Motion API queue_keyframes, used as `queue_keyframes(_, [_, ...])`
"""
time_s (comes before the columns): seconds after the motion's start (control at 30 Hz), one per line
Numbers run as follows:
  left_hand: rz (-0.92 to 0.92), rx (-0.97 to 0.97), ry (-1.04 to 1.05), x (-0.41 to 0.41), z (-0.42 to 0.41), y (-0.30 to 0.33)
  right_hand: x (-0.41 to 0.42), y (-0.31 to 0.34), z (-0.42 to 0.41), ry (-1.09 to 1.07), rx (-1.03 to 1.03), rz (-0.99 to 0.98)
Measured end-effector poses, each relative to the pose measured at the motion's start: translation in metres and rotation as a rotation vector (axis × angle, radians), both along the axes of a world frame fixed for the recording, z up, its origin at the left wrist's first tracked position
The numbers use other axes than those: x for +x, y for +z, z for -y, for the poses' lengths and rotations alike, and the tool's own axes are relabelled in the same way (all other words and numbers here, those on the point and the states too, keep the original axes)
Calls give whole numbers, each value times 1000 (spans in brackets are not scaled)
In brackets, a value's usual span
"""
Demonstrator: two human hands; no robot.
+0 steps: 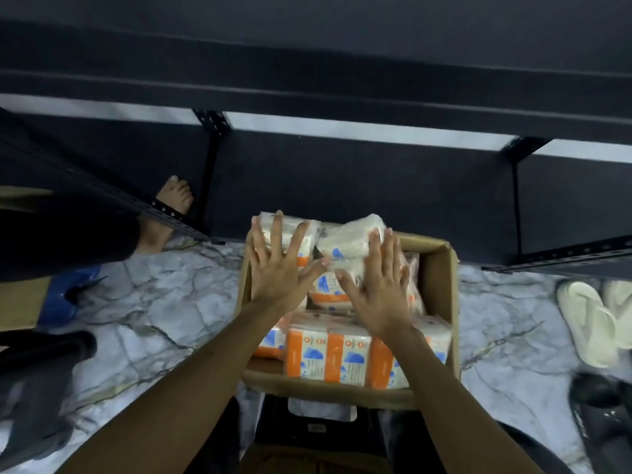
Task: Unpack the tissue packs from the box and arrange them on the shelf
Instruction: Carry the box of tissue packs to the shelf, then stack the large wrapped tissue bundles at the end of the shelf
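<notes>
Tissue packs (345, 350) lie in the box (441, 302), shelf (342, 172) behind it, apparently slippers (588, 323) to its right.

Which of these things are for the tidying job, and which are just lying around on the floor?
For the job:
cardboard box
tissue packs inside it
black shelf
left hand and right hand, fingers straight, laid on the top packs

Just lying about:
white slippers
black shoe
blue bag
another person's bare foot
</notes>
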State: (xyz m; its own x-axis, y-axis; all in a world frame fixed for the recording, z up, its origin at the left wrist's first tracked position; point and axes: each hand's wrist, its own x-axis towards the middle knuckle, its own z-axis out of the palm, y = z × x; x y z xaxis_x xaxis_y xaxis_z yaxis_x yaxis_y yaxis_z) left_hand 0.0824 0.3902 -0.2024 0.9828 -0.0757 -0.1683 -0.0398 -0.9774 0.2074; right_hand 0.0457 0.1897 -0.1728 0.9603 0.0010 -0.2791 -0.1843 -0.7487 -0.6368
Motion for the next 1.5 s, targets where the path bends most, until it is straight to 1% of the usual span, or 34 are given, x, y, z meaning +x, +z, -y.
queue_keyframes(0.23, [3, -18, 10, -4, 0, -4, -1, -8, 0, 9, -11, 6])
queue_keyframes(0.4, [-97, -35, 29, -1, -1, 7, -5, -3, 1, 25, 11, 1])
queue_keyframes(0.6, [-171, -57, 64, -15, 2, 33, -22, 6, 6, 30, 18, 59])
queue_keyframes(0.7, [-82, -214, 149, -49, 4, 38, -37, 9, 18, -13, 22, 70])
queue_keyframes(0.8, [-55, -554, 337, -88, -4, 25, -49, 11, 24, -68, 40, 65])
queue_keyframes(0.83, [-38, -611, 385, -93, -9, 21, -51, 14, 25, -74, 36, 62])
queue_keyframes(0.93, [-50, -576, 398, -90, -24, 27, -59, 29, 24, -83, -23, 99])
queue_keyframes(1.0, [-94, -699, 412, -95, -23, 43, -66, 43, 24, -95, -62, 75])
queue_keyframes(1.07, [-243, -776, 352, -103, -18, 59, -73, 49, 28, -83, -90, -7])
queue_keyframes(1.13, [-450, -715, 232, -111, -6, 78, -79, 48, 33, -61, -95, -103])
queue_keyframes(1.17, [-494, -656, 169, -114, 1, 83, -82, 47, 37, -62, -86, -133])
queue_keyframes(1.2, [-500, -600, 120, -118, 7, 83, -87, 50, 40, -63, -73, -146])
queue_keyframes(1.27, [-433, -550, 70, -125, 14, 81, -95, 54, 45, -82, -73, -159])
queue_keyframes(1.37, [-350, -569, 92, -130, 13, 83, -102, 64, 53, -143, -80, -224])
queue_keyframes(1.5, [-287, -648, 183, -128, 10, 86, -98, 66, 60, -50, -77, -350])
